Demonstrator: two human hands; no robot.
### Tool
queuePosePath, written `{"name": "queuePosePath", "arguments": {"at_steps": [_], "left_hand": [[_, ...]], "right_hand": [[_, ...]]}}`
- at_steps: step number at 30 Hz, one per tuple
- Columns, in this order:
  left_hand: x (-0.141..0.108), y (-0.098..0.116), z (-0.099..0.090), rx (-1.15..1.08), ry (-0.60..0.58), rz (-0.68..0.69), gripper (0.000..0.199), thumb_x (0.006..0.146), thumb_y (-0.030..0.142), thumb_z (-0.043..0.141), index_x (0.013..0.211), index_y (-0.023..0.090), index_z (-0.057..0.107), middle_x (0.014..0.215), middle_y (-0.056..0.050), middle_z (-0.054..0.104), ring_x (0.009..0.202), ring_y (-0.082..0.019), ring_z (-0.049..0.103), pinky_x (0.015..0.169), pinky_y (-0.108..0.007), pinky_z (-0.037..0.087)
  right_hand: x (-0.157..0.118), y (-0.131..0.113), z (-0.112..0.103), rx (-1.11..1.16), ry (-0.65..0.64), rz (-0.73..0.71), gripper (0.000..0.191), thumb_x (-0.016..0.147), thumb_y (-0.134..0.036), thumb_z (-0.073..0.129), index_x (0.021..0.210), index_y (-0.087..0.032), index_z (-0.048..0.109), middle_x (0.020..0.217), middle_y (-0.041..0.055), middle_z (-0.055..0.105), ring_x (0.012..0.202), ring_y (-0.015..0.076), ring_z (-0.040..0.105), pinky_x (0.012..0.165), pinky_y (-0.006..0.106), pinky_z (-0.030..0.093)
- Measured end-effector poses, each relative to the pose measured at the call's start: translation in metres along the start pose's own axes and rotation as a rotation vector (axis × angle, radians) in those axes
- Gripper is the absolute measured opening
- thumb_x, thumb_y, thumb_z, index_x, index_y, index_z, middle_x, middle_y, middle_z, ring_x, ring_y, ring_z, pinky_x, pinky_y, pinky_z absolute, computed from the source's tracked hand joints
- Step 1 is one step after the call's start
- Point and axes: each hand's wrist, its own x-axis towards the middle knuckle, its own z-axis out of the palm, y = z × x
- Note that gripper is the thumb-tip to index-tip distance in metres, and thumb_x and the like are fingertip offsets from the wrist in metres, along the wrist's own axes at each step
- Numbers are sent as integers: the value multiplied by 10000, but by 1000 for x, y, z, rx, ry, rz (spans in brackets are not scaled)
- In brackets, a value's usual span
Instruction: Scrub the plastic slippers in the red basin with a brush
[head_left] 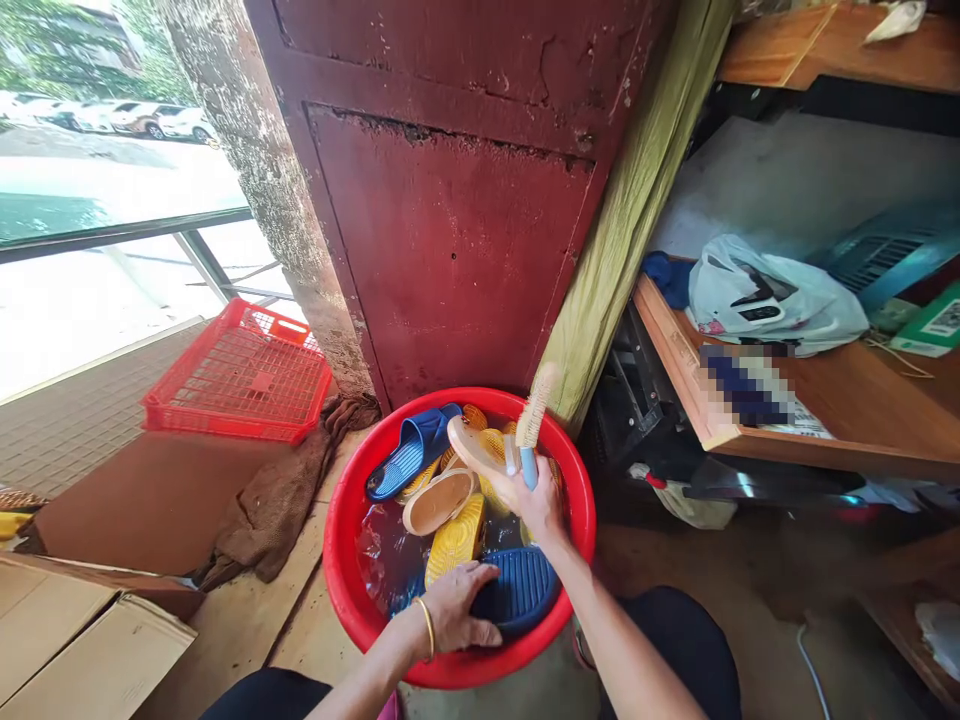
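While a cardboard box [97,640] sits at the far left, a red crate [240,385] rests beyond it, with a brown cloth [270,510] crumpled just to the right. Next comes a red basin [339,565] of dark water, packed with footwear. Inside, a blue slipper [401,465] leans by the far left rim, near a tan slipper [440,500]. The left grip [454,605] (a bare hand, gold bangle [427,628] at the wrist) is spread, thumb apart from the fingers, touching the left end of a navy slipper [521,588] near the front rim. Just behind lies a yellow slipper [456,540]. Farther right, a beige slipper [480,455] slants toward the right grip [543,502], which is closed around the blue handle of a brush [535,405], bristled head upward; whether it also holds the beige slipper, I cannot tell. At right, a white plastic bag [772,295] lies on a wooden shelf [862,400].
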Motion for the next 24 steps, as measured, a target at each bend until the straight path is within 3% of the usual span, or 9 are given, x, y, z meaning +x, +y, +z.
{"name": "queuePosePath", "arguments": {"at_steps": [3, 6, 9, 12, 14, 16, 19, 21, 24], "left_hand": [[-1, -3, 16, 322, -46, -70, 1053, 591, 377, 802, 1544, 196, 390, 1604, -168, 408, 1472, -358, 366, 1210, -467, 293], [9, -15, 28, 525, -76, -138, 1104, 606, 357, 769, 1587, 190, 292, 1636, -183, 346, 1503, -371, 309, 1210, -528, 271], [15, -31, 35, 552, 24, -159, 1003, 629, 306, 754, 1552, 193, 378, 1604, -225, 385, 1485, -429, 321, 1187, -613, 248], [17, -41, 33, 389, 146, -123, 894, 591, 286, 779, 1447, 211, 535, 1546, -260, 455, 1438, -505, 365, 1155, -686, 225], [15, -40, 22, 281, 153, -95, 853, 519, 237, 798, 1354, 228, 621, 1481, -248, 536, 1383, -519, 434, 1140, -689, 245], [10, -34, 2, 156, 147, -73, 715, 526, 201, 767, 1235, 262, 696, 1348, -195, 657, 1291, -473, 543, 1124, -633, 314], [1, -18, -37, -89, 186, -24, 502, 609, 203, 701, 1094, 321, 757, 1108, -101, 763, 1114, -382, 656, 1050, -505, 435], [-5, -8, -60, -199, 208, 0, 456, 619, 199, 687, 1048, 327, 774, 1012, -57, 775, 1006, -336, 678, 985, -448, 481], [-10, 3, -80, -305, 209, 39, 367, 642, 230, 710, 993, 303, 790, 929, -27, 774, 895, -288, 678, 891, -388, 523]], "right_hand": [[20, -2, -3, -3, -16, -29, 298, 879, -278, 559, 1130, -160, 666, 857, 107, 726, 725, 227, 630, 597, 277, 417], [36, 6, -4, -51, -79, -142, 302, 909, -268, 541, 1177, -168, 636, 921, 101, 738, 731, 204, 638, 615, 266, 419], [44, 19, -5, -81, -118, -247, 295, 920, -240, 507, 1174, -169, 639, 981, 108, 738, 815, 207, 663, 689, 274, 465], [37, 32, -9, -75, -110, -266, 316, 905, -218, 478, 1156, -169, 663, 1077, 123, 722, 974, 230, 666, 815, 317, 513], [20, 39, -12, -75, -105, -260, 329, 885, -219, 479, 1147, -177, 672, 1079, 112, 717, 1001, 238, 668, 850, 342, 531], [-6, 44, -16, -58, -135, -250, 322, 873, -242, 500, 1139, -185, 675, 995, 86, 726, 924, 242, 689, 813, 352, 555], [-53, 48, -22, 86, -342, -305, 297, 886, -288, 542, 1138, -203, 675, 948, 72, 733, 867, 250, 710, 786, 361, 581], [-76, 48, -26, 181, -445, -340, 324, 900, -291, 552, 1193, -205, 660, 1036, 103, 734, 957, 279, 709, 859, 411, 584], [-89, 43, -29, 208, -426, -360, 404, 895, -265, 556, 1289, -195, 609, 1212, 140, 697, 1144, 313, 656, 999, 498, 534]]}}
